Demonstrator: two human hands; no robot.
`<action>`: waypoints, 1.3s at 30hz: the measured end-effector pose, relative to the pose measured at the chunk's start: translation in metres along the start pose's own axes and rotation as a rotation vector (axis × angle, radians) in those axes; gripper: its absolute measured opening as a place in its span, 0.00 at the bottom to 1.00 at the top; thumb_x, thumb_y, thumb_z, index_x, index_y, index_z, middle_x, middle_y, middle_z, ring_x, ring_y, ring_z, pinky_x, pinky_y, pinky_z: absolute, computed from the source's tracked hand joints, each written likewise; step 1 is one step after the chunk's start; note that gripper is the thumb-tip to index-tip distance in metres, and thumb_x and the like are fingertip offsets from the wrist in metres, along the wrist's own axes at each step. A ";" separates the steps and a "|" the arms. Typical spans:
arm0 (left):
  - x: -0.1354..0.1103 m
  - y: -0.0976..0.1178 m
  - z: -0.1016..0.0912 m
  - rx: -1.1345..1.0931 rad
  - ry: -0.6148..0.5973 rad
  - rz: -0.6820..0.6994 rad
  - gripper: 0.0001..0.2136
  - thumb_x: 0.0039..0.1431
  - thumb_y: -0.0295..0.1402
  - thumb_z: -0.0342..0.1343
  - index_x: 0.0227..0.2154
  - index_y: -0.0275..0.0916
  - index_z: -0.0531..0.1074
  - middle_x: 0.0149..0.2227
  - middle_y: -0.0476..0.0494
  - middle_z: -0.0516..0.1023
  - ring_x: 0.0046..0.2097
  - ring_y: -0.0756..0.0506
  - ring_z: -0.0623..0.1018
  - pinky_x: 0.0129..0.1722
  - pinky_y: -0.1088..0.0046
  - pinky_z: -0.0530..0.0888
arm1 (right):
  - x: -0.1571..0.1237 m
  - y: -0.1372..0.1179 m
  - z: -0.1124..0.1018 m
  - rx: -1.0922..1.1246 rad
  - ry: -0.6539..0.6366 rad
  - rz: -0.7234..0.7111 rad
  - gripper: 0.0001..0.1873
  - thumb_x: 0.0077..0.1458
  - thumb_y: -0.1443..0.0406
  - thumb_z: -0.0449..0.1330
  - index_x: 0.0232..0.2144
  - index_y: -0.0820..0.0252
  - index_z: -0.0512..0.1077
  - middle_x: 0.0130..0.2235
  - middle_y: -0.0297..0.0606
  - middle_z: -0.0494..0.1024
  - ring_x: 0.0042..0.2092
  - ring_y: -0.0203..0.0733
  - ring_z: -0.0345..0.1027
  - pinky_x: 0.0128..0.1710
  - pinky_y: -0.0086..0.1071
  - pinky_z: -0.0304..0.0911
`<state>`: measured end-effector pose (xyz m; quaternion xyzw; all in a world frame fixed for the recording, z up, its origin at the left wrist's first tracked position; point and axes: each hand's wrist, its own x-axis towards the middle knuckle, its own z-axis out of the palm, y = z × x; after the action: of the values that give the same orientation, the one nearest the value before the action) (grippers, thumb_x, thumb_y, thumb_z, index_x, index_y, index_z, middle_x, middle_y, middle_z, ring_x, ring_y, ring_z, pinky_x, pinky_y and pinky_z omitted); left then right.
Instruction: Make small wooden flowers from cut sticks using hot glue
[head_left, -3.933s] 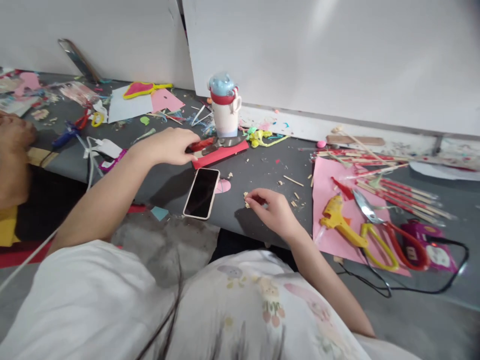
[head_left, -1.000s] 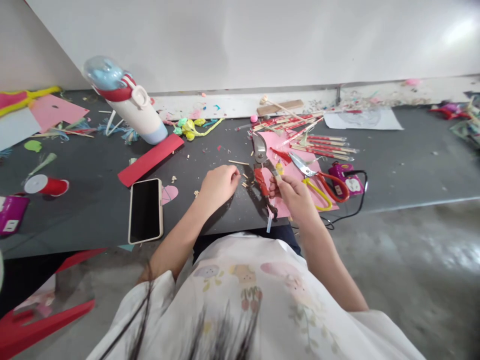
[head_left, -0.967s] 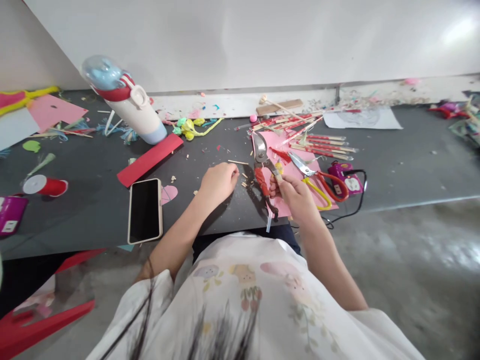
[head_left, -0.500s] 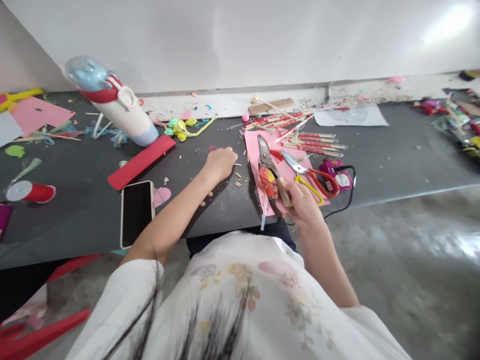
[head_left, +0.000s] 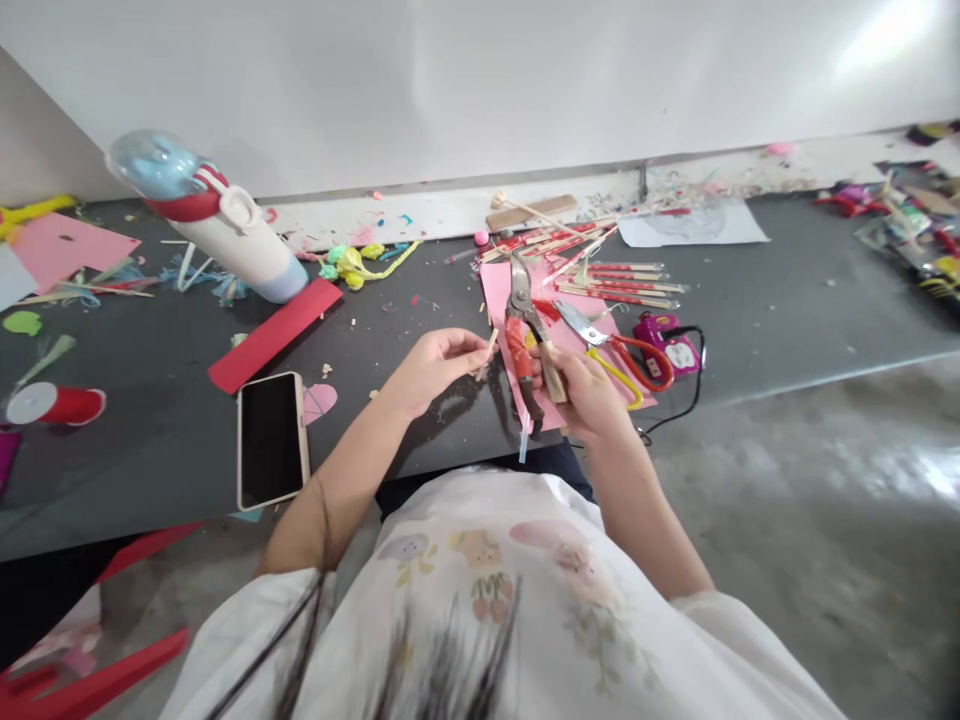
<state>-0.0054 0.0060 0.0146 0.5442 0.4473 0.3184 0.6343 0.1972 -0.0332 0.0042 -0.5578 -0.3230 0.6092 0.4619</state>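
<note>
My right hand (head_left: 589, 390) is closed round the handles of red-handled pruning shears (head_left: 520, 320), blades pointing away over a pink paper sheet (head_left: 496, 290). My left hand (head_left: 435, 362) is raised off the dark table (head_left: 150, 420) and pinches a short wooden stick (head_left: 488, 350) between thumb and fingers, its tip close to the shears. Small wood chips lie scattered on the table under both hands.
A phone (head_left: 271, 438) lies face up at left, beside a red paper strip (head_left: 274, 335) and a tipped-looking white bottle (head_left: 210, 225). Scissors (head_left: 615, 350), a purple device (head_left: 664, 340) with a black cord and wrapped chopsticks (head_left: 622, 280) lie to the right. A red cup (head_left: 56, 405) is far left.
My left hand lifted from the table with a short wooden stick and brought it toward the shears. My right hand kept holding the shears, shifting slightly.
</note>
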 end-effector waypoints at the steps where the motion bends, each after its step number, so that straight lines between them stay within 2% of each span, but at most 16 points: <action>1: -0.003 -0.002 0.004 -0.089 -0.026 -0.018 0.11 0.51 0.38 0.63 0.32 0.36 0.75 0.30 0.48 0.77 0.31 0.52 0.74 0.38 0.74 0.71 | 0.001 0.000 0.003 0.016 -0.017 0.004 0.10 0.51 0.58 0.59 0.31 0.58 0.75 0.28 0.36 0.76 0.27 0.36 0.67 0.29 0.32 0.66; 3: -0.007 -0.005 0.011 -0.233 -0.040 -0.044 0.11 0.48 0.37 0.66 0.31 0.36 0.75 0.30 0.50 0.76 0.31 0.54 0.73 0.38 0.75 0.72 | 0.003 0.001 0.008 0.039 -0.049 0.006 0.11 0.51 0.58 0.60 0.31 0.59 0.76 0.28 0.35 0.75 0.27 0.35 0.67 0.29 0.31 0.66; 6: -0.010 -0.007 0.016 -0.363 0.017 -0.067 0.12 0.44 0.37 0.69 0.29 0.37 0.75 0.31 0.50 0.77 0.32 0.53 0.75 0.40 0.74 0.74 | 0.005 0.005 0.014 0.019 -0.089 -0.003 0.12 0.51 0.57 0.59 0.32 0.59 0.75 0.28 0.34 0.74 0.27 0.34 0.66 0.29 0.30 0.66; 11: -0.014 -0.012 0.012 -0.391 0.070 -0.057 0.14 0.42 0.39 0.69 0.29 0.37 0.75 0.31 0.49 0.77 0.34 0.52 0.76 0.42 0.72 0.75 | 0.006 0.008 0.017 0.011 -0.151 -0.025 0.10 0.50 0.58 0.61 0.32 0.57 0.74 0.29 0.32 0.74 0.28 0.33 0.66 0.29 0.28 0.65; 16: -0.018 -0.021 0.008 -0.289 0.080 0.046 0.11 0.47 0.37 0.68 0.30 0.37 0.75 0.36 0.48 0.76 0.37 0.51 0.76 0.40 0.74 0.75 | 0.005 0.006 0.019 -0.073 -0.196 0.020 0.11 0.51 0.56 0.63 0.34 0.56 0.74 0.30 0.30 0.72 0.27 0.32 0.65 0.27 0.27 0.62; 22: -0.019 -0.034 0.014 -0.067 0.217 0.250 0.10 0.50 0.38 0.65 0.30 0.36 0.76 0.39 0.44 0.75 0.39 0.50 0.77 0.39 0.75 0.75 | 0.004 0.005 0.021 -0.171 -0.256 -0.015 0.17 0.52 0.52 0.62 0.38 0.58 0.72 0.30 0.31 0.70 0.28 0.32 0.65 0.26 0.27 0.59; 26: -0.021 -0.043 0.018 0.029 0.288 0.360 0.09 0.54 0.38 0.63 0.31 0.37 0.77 0.42 0.42 0.74 0.43 0.47 0.77 0.38 0.75 0.76 | 0.004 0.005 0.023 -0.216 -0.277 -0.051 0.19 0.52 0.50 0.60 0.39 0.58 0.70 0.30 0.31 0.69 0.28 0.32 0.64 0.28 0.28 0.59; 33: -0.023 -0.050 0.028 0.038 0.337 0.493 0.05 0.58 0.35 0.60 0.33 0.38 0.75 0.43 0.42 0.74 0.47 0.47 0.77 0.44 0.72 0.77 | 0.005 0.008 0.024 -0.429 -0.270 -0.257 0.16 0.59 0.52 0.53 0.33 0.59 0.68 0.28 0.31 0.66 0.29 0.35 0.60 0.29 0.30 0.56; 39: -0.023 -0.052 0.028 0.062 0.350 0.574 0.04 0.58 0.33 0.60 0.34 0.39 0.75 0.42 0.43 0.74 0.47 0.49 0.77 0.42 0.74 0.78 | 0.002 0.005 0.023 -0.551 -0.291 -0.343 0.14 0.61 0.56 0.51 0.35 0.60 0.69 0.28 0.32 0.67 0.31 0.36 0.59 0.31 0.30 0.56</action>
<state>0.0066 -0.0361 -0.0312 0.6041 0.3875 0.5587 0.4157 0.1738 -0.0303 0.0033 -0.5064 -0.6267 0.4859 0.3388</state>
